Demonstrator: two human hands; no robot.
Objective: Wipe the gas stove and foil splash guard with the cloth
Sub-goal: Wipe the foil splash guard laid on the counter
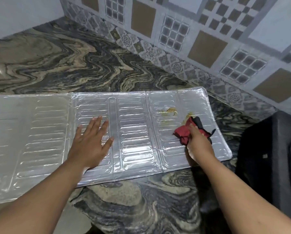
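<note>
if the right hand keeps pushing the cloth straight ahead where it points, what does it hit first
Most likely the yellowish stain on the foil splash guard, just ahead of the cloth bunched in the right hand.

Bare countertop (74, 65) lies open behind the flat foil splash guard (133, 132); a black stove (267, 157) blocks the right.

A swirl-patterned stone bench (84, 61) carries a three-panel foil splash guard (133, 132) laid flat across its middle, yellowish smears on the panel toward 3 o'clock. A black object (272, 157), only partly in view, sits on the bench at 4 o'clock, just beside the guard's corner.
</note>
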